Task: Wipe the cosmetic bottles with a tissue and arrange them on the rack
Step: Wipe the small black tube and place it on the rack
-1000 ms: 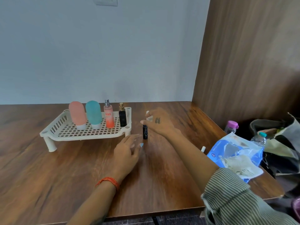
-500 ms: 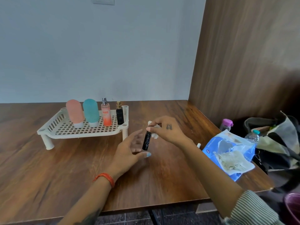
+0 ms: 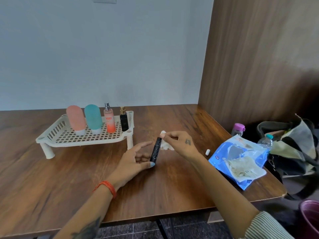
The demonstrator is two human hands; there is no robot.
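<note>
Four bottles (image 3: 107, 119) stand on the rack (image 3: 51, 140); your left hand (image 3: 133, 160) grips the black tube (image 3: 155, 150), your right hand (image 3: 179, 142) pinches the tissue (image 3: 164, 146), wiping left.

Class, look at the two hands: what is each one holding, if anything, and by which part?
The left hand holds the black tube by its lower end. The right hand pinches a crumpled white tissue at its top, against the tube's upper end.

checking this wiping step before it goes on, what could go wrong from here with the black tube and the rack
1. The left hand holds the black tube only near its lower end while the right hand rubs the top with the tissue; it might slip onto the table.
2. Four bottles crowd the back of the rack; placing the tube beside the black bottle could topple it.
</note>
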